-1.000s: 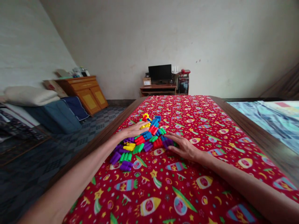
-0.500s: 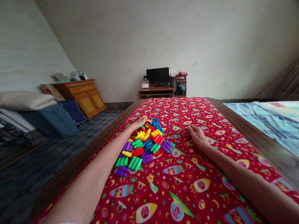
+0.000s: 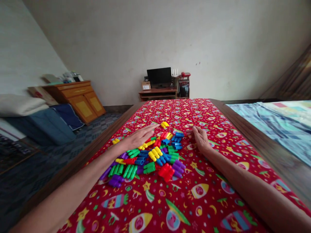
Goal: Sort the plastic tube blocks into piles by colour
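- Building blocks: plastic, bullet-shaped segments joined in rows; red, yellow, green, blue and purple. Location: a loose, partly overlapping heap left of the table's centre line, between the forearms.
- Single yellow block: lies apart from the heap, on its far side, just beyond the left fingertips.
- Red block: at the near edge of the heap, beside a purple block.
- Left hand: positioned across the far left portion of the heap, palm side down. Fingers extended, together and released. Contact with the blocks underneath cannot be determined.
- Right hand: positioned right of the heap, well apart from the left hand, nearest to the blue blocks. Fingers extended toward the heap, released. Contact with the cloth cannot be determined.
- Tablecloth: red, printed with rockets, stars and moons; supports all blocks.
- Table: brown wood-grain border exposed along both sides of the cloth.
- Right of table: blue patterned sheet.
- Beyond table: desk carrying a black monitor and a cardboard box.
- Left background: wooden cabinet.
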